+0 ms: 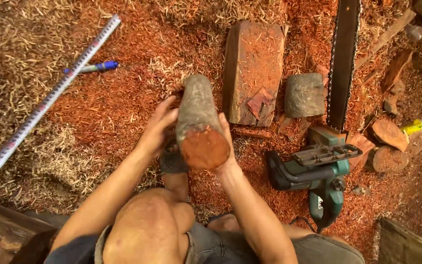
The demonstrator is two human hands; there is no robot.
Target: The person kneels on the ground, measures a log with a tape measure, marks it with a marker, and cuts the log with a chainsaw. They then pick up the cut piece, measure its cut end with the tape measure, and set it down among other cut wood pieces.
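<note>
A short round log (199, 117) with grey bark and a red cut end is raised toward me over sawdust-covered ground. My left hand (158, 126) presses against its left side, fingers spread along the bark. My right hand (226, 142) cups its right side near the cut end, mostly hidden behind the log. The log's far end rests low on the ground. My bare knee (147, 230) is below it.
A green electric chainsaw (326, 166) lies to the right, its bar (344, 58) pointing away. A split wood slab (252, 73) and a small bark block (305, 95) lie beyond the log. A long metal ruler (45, 105) and a blue pen (94, 67) lie at left. Wood scraps (389, 132) lie at right.
</note>
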